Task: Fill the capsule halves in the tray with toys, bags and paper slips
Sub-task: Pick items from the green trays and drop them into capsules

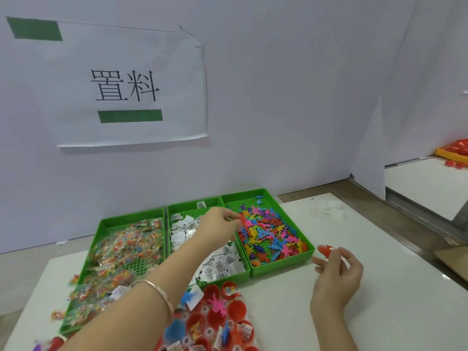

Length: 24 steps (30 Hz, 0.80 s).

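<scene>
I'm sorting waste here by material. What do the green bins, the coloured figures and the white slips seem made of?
Green bins: rigid moulded plastic, matte, with gridded perforated floors.
Coloured figures: likely soft plastic or rubber, flat-looking, bright solid colours.
White slips: apparently printed paper, thin and creased.

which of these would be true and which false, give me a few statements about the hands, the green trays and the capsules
1. The left hand reaches to the right tray, which holds colourful toys. True.
2. The paper slips lie in the left tray. False: they lie in the middle tray; the left tray holds bags.
3. The right hand holds a red toy. True.
4. The capsule halves are blue. False: they are red.
5. The left wrist wears a bracelet. True.
</scene>
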Each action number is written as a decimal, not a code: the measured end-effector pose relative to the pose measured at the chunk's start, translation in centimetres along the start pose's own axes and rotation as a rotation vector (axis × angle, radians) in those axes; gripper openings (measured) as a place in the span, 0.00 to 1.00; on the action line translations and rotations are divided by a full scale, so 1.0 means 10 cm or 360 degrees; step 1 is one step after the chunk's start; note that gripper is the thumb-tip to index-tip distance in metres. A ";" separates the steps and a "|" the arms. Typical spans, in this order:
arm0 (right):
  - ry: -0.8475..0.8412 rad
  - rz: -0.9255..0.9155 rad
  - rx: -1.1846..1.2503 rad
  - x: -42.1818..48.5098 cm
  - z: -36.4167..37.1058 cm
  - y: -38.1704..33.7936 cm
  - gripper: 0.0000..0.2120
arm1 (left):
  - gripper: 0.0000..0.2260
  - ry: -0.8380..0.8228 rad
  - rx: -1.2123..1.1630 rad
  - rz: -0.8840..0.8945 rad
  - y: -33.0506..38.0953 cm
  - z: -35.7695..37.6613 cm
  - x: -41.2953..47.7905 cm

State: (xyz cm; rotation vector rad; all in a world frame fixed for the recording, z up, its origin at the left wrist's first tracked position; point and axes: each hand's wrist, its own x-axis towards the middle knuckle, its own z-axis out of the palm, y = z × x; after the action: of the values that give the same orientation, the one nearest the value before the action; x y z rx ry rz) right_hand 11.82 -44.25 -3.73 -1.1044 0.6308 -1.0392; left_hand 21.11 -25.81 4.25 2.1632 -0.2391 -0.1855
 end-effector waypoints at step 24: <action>-0.0488 0.0206 0.0487 -0.18 0.32 -0.61 0.03 | 0.08 -0.0243 0.0734 -0.0167 -0.47 -0.47 -0.16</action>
State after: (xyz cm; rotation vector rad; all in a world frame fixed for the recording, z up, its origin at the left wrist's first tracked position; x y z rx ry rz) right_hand 11.58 -41.82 2.97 -0.9157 0.2811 -0.8022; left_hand 21.09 -19.11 3.10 2.6255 -0.2761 -0.3878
